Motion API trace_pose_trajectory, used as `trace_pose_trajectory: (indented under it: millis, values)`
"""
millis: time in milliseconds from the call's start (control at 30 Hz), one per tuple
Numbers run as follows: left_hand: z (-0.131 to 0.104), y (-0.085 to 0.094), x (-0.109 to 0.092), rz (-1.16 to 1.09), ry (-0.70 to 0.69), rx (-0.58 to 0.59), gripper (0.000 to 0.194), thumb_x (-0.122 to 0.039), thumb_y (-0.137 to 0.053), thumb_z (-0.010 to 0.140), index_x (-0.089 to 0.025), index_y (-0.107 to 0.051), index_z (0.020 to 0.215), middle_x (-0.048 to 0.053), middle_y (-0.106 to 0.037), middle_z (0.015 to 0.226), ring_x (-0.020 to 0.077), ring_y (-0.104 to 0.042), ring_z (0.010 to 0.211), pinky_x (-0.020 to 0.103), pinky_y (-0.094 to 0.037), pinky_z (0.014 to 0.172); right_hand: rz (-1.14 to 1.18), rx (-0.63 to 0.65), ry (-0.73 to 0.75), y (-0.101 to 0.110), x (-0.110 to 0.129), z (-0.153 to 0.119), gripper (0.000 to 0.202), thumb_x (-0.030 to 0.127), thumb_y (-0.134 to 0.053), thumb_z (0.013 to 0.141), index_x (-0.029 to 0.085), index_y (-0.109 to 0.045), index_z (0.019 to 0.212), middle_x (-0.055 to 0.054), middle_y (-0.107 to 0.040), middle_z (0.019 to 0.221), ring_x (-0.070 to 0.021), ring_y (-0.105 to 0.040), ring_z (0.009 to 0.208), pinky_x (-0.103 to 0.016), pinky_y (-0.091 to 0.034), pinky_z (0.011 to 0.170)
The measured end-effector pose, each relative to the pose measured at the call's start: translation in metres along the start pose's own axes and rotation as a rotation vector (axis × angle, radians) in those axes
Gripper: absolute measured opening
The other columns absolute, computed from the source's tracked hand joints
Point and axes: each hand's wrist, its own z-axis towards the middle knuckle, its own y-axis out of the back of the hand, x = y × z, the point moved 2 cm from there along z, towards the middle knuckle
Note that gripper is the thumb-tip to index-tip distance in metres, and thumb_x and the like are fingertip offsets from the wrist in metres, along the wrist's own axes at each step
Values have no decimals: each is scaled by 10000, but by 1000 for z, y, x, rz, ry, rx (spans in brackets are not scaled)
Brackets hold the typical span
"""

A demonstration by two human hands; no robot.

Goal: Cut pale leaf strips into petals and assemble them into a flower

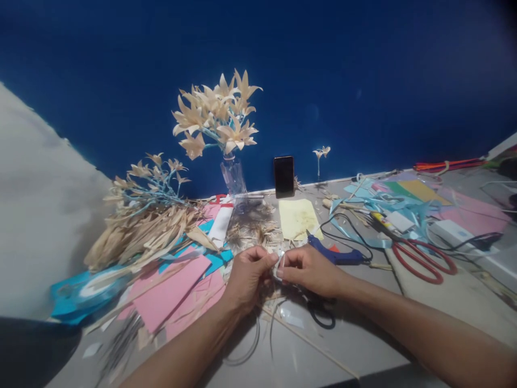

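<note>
Close together over the middle of the table, my left hand (pixel 249 276) and my right hand (pixel 313 270) pinch a small silvery-white piece (pixel 278 268) between their fingertips. Its kind is hard to make out. Below my left hand a thin grey wire (pixel 255 345) curves in a loop. Black-handled scissors (pixel 323 317) lie partly hidden under my right hand. Just beyond that hand is a blue glue gun (pixel 339 255). A yellow paper sheet (pixel 297 213) lies behind the hands, with dried scraps on it.
A clear bottle (pixel 233 175) holds pale husk flowers (pixel 220 116). Dried husks (pixel 137 231), pink paper (pixel 172 288) and a ribbon roll (pixel 100 283) cover the left. A phone (pixel 284 177) leans against the blue wall. Red-handled scissors (pixel 424 261) and a power strip (pixel 456 234) lie right.
</note>
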Motion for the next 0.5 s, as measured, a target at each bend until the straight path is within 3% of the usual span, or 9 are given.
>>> trace_pose_trajectory:
  millis: [100, 267, 333, 500]
  values:
    - [-3, -2, 3, 39, -8, 50, 378, -448, -842, 662, -148, -617, 612, -20, -552, 510, 89, -479, 428, 212, -387, 431, -67, -16, -5, -1, 2, -1, 182, 248, -630, 776, 169, -599, 615, 10, -623, 602, -120, -510, 567, -227, -348, 537]
    - [-7, -8, 3, -117, 42, 196, 452, -455, -817, 703, -138, -761, 1020, 92, -714, 835, 163, -626, 691, 287, -496, 672, -157, -90, 18, 4, 6, -1, 253, 292, -595, 848, 166, -647, 635, -13, -674, 639, -128, -528, 571, -234, -352, 549]
    - [-7, -8, 2, -34, 9, 180, 396, -413, -821, 708, -149, -784, 1002, 93, -719, 835, 168, -615, 701, 297, -486, 698, -251, -124, 29, 6, 5, -1, 240, 277, -581, 855, 169, -657, 655, -5, -662, 620, -122, -493, 547, -237, -313, 529]
    - [-10, -6, -5, 443, -321, 117, 171, -293, -687, 849, -195, -824, 821, 79, -713, 827, 215, -619, 843, 290, -454, 766, -650, -149, 45, 3, 4, -2, 181, 241, -601, 818, 174, -663, 662, -25, -679, 656, -136, -493, 584, -261, -246, 550]
